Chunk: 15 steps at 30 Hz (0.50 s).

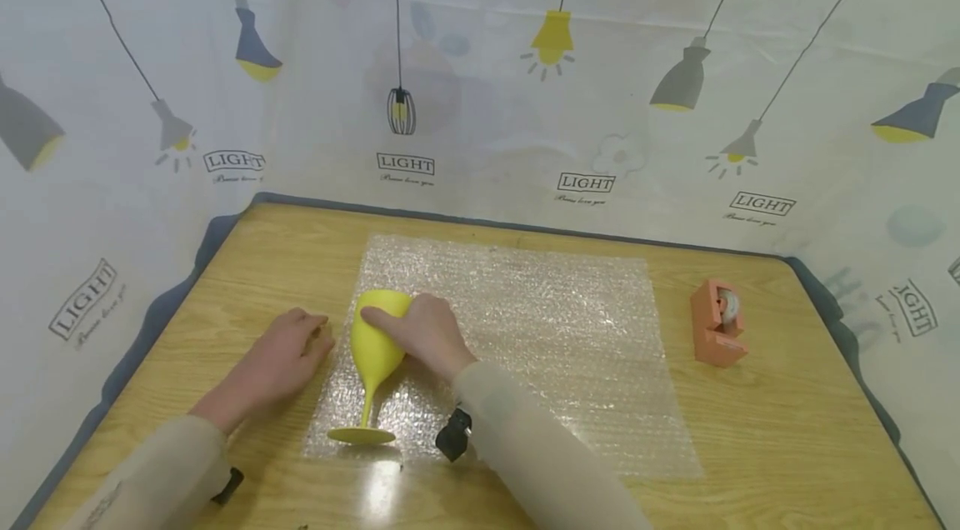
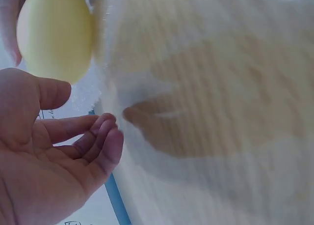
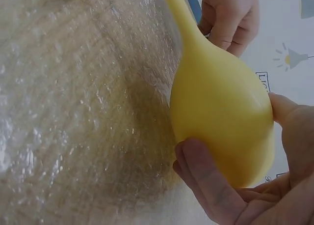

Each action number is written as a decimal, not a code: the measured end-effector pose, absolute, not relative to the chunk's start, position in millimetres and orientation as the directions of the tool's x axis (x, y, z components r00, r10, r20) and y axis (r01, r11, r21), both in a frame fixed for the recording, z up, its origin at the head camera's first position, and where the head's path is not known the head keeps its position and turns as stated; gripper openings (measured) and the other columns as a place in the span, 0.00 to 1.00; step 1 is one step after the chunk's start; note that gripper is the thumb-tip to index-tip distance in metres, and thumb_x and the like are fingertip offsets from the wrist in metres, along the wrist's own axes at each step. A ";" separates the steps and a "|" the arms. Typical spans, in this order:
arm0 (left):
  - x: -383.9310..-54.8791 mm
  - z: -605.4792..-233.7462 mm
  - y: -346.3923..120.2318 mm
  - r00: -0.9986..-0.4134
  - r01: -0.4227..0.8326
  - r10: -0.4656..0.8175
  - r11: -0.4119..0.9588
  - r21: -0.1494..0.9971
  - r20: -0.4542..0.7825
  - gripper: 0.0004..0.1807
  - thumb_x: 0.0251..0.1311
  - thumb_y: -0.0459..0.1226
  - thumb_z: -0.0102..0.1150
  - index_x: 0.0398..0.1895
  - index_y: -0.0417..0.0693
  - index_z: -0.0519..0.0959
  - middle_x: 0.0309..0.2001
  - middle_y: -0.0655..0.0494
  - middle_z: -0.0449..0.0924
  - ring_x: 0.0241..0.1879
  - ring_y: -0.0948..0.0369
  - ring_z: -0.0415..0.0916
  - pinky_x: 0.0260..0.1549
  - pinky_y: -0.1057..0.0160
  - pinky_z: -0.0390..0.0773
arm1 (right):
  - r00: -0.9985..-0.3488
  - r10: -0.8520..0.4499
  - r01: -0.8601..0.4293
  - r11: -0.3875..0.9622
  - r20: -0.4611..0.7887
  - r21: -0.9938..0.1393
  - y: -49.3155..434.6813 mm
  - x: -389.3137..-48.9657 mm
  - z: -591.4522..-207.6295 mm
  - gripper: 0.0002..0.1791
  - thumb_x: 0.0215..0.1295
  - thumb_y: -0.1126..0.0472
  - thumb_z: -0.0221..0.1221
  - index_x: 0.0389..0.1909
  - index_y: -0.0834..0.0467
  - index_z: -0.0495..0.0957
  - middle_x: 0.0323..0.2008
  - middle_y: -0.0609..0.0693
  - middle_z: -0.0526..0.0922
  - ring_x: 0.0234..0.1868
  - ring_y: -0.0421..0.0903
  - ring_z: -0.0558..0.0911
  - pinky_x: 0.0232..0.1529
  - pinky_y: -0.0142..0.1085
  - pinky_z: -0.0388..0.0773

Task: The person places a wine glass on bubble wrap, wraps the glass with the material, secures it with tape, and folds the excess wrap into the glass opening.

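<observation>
Bubble wrap (image 1: 540, 347) lies under a yellow goblet (image 1: 373, 347) towards the near edge of the surface (image 1: 795, 413); curled fingers of the right hand (image 1: 435, 336) grip the bowl, whose inside is hidden, its footing unclear. The left hand (image 1: 277, 357), fingers relaxed, is just beside it. An orange dispenser (image 1: 707, 330) holds tape (image 1: 727, 307) near the right edge; lamp-printed sheeting (image 1: 495, 126) lines the far edge.

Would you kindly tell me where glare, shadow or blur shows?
Head view: white glare on the wooden table just below the yellow goblet, glints across the bubble wrap; left wrist view: table pale and blurred, with a broad shadow; right wrist view: glints and a shadow on the bubble wrap.
</observation>
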<state>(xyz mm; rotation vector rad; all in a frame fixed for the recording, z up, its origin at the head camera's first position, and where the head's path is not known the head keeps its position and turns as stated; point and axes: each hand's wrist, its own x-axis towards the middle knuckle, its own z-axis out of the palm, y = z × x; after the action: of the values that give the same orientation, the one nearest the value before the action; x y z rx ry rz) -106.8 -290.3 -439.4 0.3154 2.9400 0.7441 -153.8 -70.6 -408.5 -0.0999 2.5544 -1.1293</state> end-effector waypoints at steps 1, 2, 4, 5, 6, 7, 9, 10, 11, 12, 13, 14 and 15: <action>-109.8 -438.3 -289.6 -0.976 0.159 0.211 0.855 0.494 -0.052 0.26 0.75 0.39 0.53 0.63 0.23 0.73 0.50 0.33 0.78 0.50 0.41 0.78 0.52 0.38 0.81 | -0.937 -0.204 0.071 0.683 -0.283 -0.727 -70.3 -153.9 -408.4 0.33 0.59 0.29 0.65 0.26 0.57 0.75 0.24 0.50 0.78 0.22 0.43 0.73 0.22 0.31 0.72; -112.2 -436.9 -288.9 -0.977 0.138 0.200 0.851 0.506 -0.071 0.25 0.75 0.39 0.52 0.63 0.23 0.73 0.50 0.32 0.79 0.49 0.41 0.78 0.51 0.38 0.81 | -0.936 -0.207 0.068 0.686 -0.283 -0.724 -69.9 -154.1 -408.3 0.33 0.59 0.29 0.65 0.26 0.57 0.75 0.24 0.50 0.78 0.22 0.43 0.73 0.22 0.31 0.72; -116.1 -433.8 -287.2 -0.976 0.098 0.185 0.846 0.523 -0.116 0.25 0.76 0.39 0.49 0.62 0.22 0.73 0.51 0.29 0.79 0.50 0.38 0.79 0.52 0.37 0.81 | -0.933 -0.213 0.065 0.691 -0.289 -0.720 -69.1 -154.4 -407.8 0.33 0.60 0.28 0.65 0.26 0.56 0.75 0.24 0.50 0.78 0.22 0.43 0.73 0.23 0.31 0.72; -118.2 -432.5 -286.3 -0.974 0.077 0.177 0.844 0.531 -0.140 0.25 0.76 0.39 0.47 0.62 0.22 0.73 0.53 0.27 0.78 0.52 0.36 0.78 0.53 0.36 0.80 | -0.932 -0.215 0.065 0.695 -0.293 -0.716 -68.8 -154.7 -407.5 0.33 0.60 0.28 0.64 0.26 0.56 0.75 0.24 0.50 0.79 0.22 0.43 0.73 0.23 0.31 0.72; -120.0 -431.7 -285.5 -0.972 0.057 0.170 0.843 0.536 -0.163 0.25 0.77 0.39 0.46 0.63 0.22 0.73 0.56 0.25 0.77 0.56 0.33 0.76 0.56 0.35 0.78 | -0.930 -0.216 0.064 0.700 -0.296 -0.711 -68.5 -154.9 -407.1 0.33 0.59 0.28 0.64 0.26 0.56 0.75 0.24 0.50 0.79 0.22 0.43 0.73 0.23 0.31 0.73; -121.8 -430.8 -284.8 -0.970 0.042 0.164 0.841 0.539 -0.182 0.26 0.77 0.39 0.45 0.63 0.22 0.73 0.58 0.24 0.76 0.59 0.31 0.74 0.58 0.34 0.77 | -0.930 -0.215 0.064 0.705 -0.299 -0.706 -68.2 -155.2 -407.0 0.33 0.59 0.28 0.64 0.27 0.56 0.75 0.25 0.50 0.79 0.23 0.43 0.74 0.23 0.31 0.73; -124.4 -428.4 -282.7 -0.964 0.006 0.151 0.834 0.552 -0.217 0.26 0.78 0.39 0.43 0.64 0.23 0.73 0.61 0.24 0.75 0.62 0.30 0.71 0.61 0.34 0.74 | -0.929 -0.211 0.066 0.714 -0.303 -0.697 -67.7 -155.8 -406.6 0.33 0.59 0.28 0.65 0.27 0.56 0.75 0.25 0.50 0.79 0.23 0.43 0.74 0.24 0.31 0.73; -125.7 -427.5 -281.4 -0.961 -0.021 0.142 0.820 0.572 -0.238 0.26 0.78 0.40 0.43 0.63 0.24 0.74 0.58 0.26 0.77 0.60 0.32 0.74 0.60 0.36 0.76 | -0.930 -0.208 0.066 0.718 -0.304 -0.692 -67.6 -156.2 -406.3 0.34 0.59 0.27 0.65 0.27 0.57 0.75 0.25 0.50 0.79 0.23 0.44 0.74 0.24 0.31 0.73; -127.2 -426.9 -280.4 -0.957 -0.044 0.137 0.803 0.594 -0.256 0.24 0.78 0.40 0.42 0.59 0.25 0.76 0.54 0.28 0.80 0.56 0.35 0.77 0.57 0.39 0.79 | -0.930 -0.205 0.068 0.720 -0.305 -0.691 -67.5 -156.5 -406.1 0.34 0.59 0.27 0.65 0.27 0.57 0.75 0.25 0.50 0.79 0.23 0.44 0.74 0.24 0.31 0.73; -128.4 -426.1 -279.1 -0.952 -0.074 0.133 0.777 0.625 -0.277 0.23 0.78 0.39 0.41 0.54 0.27 0.78 0.49 0.31 0.82 0.50 0.38 0.80 0.52 0.43 0.82 | -0.931 -0.202 0.069 0.720 -0.304 -0.691 -67.4 -156.7 -405.8 0.34 0.58 0.28 0.65 0.28 0.57 0.75 0.26 0.50 0.79 0.24 0.44 0.75 0.24 0.32 0.74; -129.5 -425.2 -278.0 -0.946 -0.102 0.132 0.746 0.658 -0.297 0.21 0.77 0.39 0.41 0.47 0.29 0.79 0.42 0.35 0.82 0.43 0.43 0.81 0.46 0.47 0.83 | -0.931 -0.201 0.070 0.721 -0.304 -0.690 -67.4 -156.8 -405.6 0.34 0.58 0.28 0.66 0.28 0.57 0.75 0.26 0.50 0.79 0.24 0.44 0.75 0.24 0.32 0.73; -130.4 -424.9 -277.0 -0.939 -0.135 0.129 0.712 0.689 -0.318 0.19 0.77 0.38 0.41 0.41 0.32 0.78 0.36 0.39 0.81 0.38 0.47 0.80 0.40 0.52 0.83 | -0.932 -0.199 0.071 0.722 -0.304 -0.688 -67.5 -156.9 -405.5 0.34 0.58 0.28 0.66 0.28 0.57 0.75 0.26 0.50 0.79 0.24 0.44 0.75 0.24 0.32 0.73; -131.2 -425.1 -276.2 -0.934 -0.164 0.127 0.678 0.716 -0.334 0.17 0.76 0.37 0.41 0.37 0.34 0.77 0.32 0.44 0.79 0.33 0.52 0.77 0.35 0.56 0.81 | -0.932 -0.199 0.071 0.721 -0.304 -0.689 -67.6 -157.0 -405.4 0.34 0.58 0.28 0.66 0.28 0.57 0.75 0.26 0.50 0.79 0.24 0.44 0.75 0.24 0.32 0.73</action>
<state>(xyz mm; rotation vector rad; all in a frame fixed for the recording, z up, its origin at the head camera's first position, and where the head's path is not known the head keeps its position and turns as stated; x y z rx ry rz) -131.2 -276.2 -425.1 -0.0295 2.5357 1.1326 -157.0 -67.6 -405.4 -0.0995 2.5694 -1.0493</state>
